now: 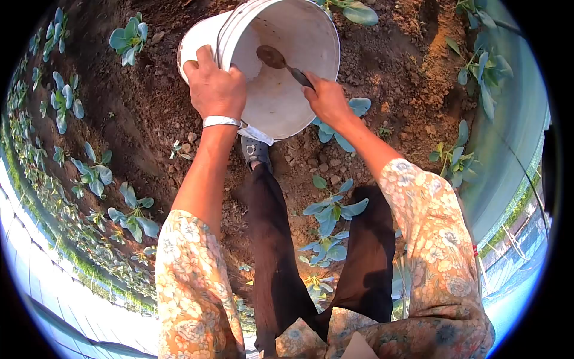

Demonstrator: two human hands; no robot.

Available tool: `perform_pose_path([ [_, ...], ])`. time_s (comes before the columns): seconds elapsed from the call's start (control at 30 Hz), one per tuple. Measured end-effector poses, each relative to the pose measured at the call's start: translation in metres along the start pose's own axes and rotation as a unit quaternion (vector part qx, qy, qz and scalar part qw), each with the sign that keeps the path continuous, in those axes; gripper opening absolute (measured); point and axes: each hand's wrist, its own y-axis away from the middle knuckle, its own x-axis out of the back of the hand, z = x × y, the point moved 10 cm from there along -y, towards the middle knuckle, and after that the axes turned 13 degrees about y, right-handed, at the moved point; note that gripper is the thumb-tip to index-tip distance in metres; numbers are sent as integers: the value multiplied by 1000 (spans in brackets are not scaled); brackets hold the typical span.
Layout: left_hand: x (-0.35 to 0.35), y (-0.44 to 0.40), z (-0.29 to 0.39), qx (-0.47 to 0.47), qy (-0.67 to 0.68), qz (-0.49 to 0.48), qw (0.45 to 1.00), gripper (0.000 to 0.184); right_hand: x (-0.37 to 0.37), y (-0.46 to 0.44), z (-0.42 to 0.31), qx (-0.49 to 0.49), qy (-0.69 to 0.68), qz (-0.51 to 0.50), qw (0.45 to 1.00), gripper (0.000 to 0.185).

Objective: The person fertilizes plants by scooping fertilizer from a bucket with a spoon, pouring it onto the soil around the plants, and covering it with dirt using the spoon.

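Note:
A white bucket is tipped toward me, its mouth facing me and a little pale material lying along its inner wall. My left hand is closed on the bucket's rim at its left side. In my right hand is a spoon with a dark handle, gripped by that handle. The spoon's brown-stained bowl is inside the bucket's mouth, pointing up and left. The bucket's handle grip hangs below the rim, near my shoe.
Leafy seedlings grow in rows in the brown soil, with more plants between my legs and others at the right. Green netting runs along the right side. A small plant stands just beside the bucket.

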Motion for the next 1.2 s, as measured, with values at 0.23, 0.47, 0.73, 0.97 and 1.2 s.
perform_pose_path([
  [0.23, 4, -14, -12, 8, 22, -20, 1000, 48, -120, -99, -2, -114, -32, -14, 993, 33],
  [0.47, 14, -35, -18, 21, 34, -31, 999, 45, -115, -51, 27, -207, -392, -130, 887, 35],
  [0.73, 16, -45, -26, 43, 11, -33, 998, 44, -32, 20, 13, -251, -547, -198, 774, 43],
  [0.97, 16, -55, -54, -36, -55, -22, 998, 37, 4, 77, 60, -177, -628, -223, 724, 50],
  [1.2, 9, -57, -51, -27, -123, -45, 991, 43, 29, 196, 187, -259, -742, -133, 604, 53],
])
